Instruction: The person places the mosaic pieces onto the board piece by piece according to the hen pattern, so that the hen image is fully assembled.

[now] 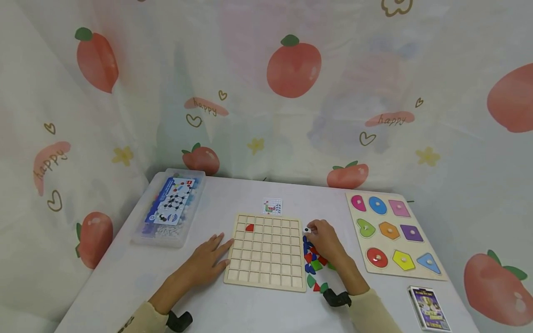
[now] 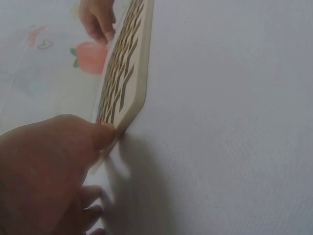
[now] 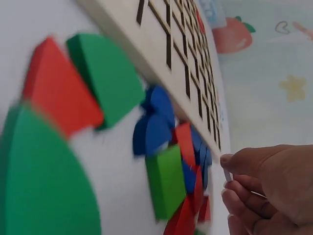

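right hand (image 1: 326, 239): white piece (image 1: 307, 230) between thumb and fingertip, beside board (image 1: 266, 254).

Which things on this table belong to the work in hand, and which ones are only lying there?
In use, it seems:
wooden grid board, left hand touching it
red piece set in it
small white piece, pinched by the right hand
loose coloured pieces
pattern card, probably the guide

Just lying about, apparently:
plastic box
shape puzzle board
purple pack

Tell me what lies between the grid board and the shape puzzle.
In the head view, the right hand, pinching a small white piece, and loose coloured pieces lie between them.
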Demonstrator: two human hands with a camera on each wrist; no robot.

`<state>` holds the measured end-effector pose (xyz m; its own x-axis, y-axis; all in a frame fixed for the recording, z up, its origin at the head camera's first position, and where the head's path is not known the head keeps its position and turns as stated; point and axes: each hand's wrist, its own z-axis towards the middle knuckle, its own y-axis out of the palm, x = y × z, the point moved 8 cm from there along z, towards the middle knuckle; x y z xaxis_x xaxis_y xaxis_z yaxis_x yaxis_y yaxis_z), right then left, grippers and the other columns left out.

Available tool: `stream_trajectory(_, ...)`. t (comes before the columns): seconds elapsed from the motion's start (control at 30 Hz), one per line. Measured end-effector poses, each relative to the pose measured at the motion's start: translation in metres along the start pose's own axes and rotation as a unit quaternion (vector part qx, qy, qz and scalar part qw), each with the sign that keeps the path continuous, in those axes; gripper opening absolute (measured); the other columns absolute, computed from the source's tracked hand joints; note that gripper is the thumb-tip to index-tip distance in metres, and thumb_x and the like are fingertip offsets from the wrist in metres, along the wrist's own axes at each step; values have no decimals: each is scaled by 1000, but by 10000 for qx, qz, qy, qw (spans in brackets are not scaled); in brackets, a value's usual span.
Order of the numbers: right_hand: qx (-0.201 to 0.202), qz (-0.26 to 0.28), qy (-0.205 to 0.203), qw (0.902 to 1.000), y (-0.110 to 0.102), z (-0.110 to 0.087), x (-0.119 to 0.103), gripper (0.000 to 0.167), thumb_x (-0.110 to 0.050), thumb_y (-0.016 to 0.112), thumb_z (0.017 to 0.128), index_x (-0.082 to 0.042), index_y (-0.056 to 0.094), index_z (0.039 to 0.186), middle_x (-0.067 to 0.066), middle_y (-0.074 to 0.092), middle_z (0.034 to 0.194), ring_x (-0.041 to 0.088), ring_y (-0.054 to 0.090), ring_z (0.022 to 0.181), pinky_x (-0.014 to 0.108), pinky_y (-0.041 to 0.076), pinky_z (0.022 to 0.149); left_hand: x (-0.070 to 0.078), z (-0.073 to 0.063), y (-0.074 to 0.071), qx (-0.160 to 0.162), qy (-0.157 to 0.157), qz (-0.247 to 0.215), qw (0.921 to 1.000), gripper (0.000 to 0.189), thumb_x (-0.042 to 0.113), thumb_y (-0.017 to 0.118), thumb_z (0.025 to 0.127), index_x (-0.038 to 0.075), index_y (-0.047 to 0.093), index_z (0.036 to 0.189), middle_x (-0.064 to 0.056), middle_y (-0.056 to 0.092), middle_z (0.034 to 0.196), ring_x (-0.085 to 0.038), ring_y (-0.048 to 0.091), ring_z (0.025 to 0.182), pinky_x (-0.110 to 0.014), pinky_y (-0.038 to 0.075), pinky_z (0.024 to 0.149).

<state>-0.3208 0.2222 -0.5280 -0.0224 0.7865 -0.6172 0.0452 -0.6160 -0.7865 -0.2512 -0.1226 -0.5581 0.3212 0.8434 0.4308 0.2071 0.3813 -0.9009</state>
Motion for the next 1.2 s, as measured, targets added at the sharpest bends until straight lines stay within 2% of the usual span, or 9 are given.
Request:
stream_trajectory(0.17,61,351,-140,9993,12,-1,-26,28,-12,71,99,4,69,121,17,65,115,27,64,101,46,60,95,0,0,0,35,23,43,10000,62,40,60,107,21,43,163,-17,32,171,-42,27,159,-62,29,125)
stream_trajectory(0.27,8,474,-388,9981,25,-2,-47,25,-9,73,98,5,69,119,16,65,113,27,65,102,46,59,94,0,0,0,46,15,92,9999,62,40,60,107,22,43,163,-16,31,171,-41,27,159,-62,29,125)
stream_trajectory(0.5,-265,622,-796,9945,61,-4,-93,23,-7,76,96,6,71,114,12,64,105,22,63,95,42,58,88,4,-3,-4,9,84,-18,10000,61,37,61,107,20,43,163,-18,32,171,-43,27,159,-63,29,125)
stream_trajectory(0.67,-492,583,-1013,9919,82,-4,-119,23,-9,78,95,5,71,112,11,64,101,19,60,90,39,57,83,6,-3,-6,20,121,-63,9999,60,36,60,107,18,44,162,-19,33,170,-44,28,158,-64,29,124)
stream_trajectory(0.87,-628,209,-1155,9911,99,-1,-136,22,-11,80,94,2,70,109,7,62,98,17,57,86,37,54,80,4,-1,-3,18,185,-76,9998,59,37,58,108,19,43,163,-20,32,170,-45,28,158,-64,30,123)
stream_trajectory(1.0,-675,26,-1191,9906,100,0,-141,21,-12,80,94,1,70,107,5,60,95,16,55,82,38,51,79,2,-1,-2,-23,177,-89,9998,60,38,58,109,20,42,164,-18,32,171,-44,27,158,-64,30,124)
stream_trajectory(1.2,-742,-58,-1119,9909,101,1,-142,23,-14,81,94,0,70,108,6,62,97,18,57,85,44,50,85,2,-2,-3,21,202,-40,9998,61,38,59,107,20,43,163,-18,33,171,-44,29,158,-64,32,123)
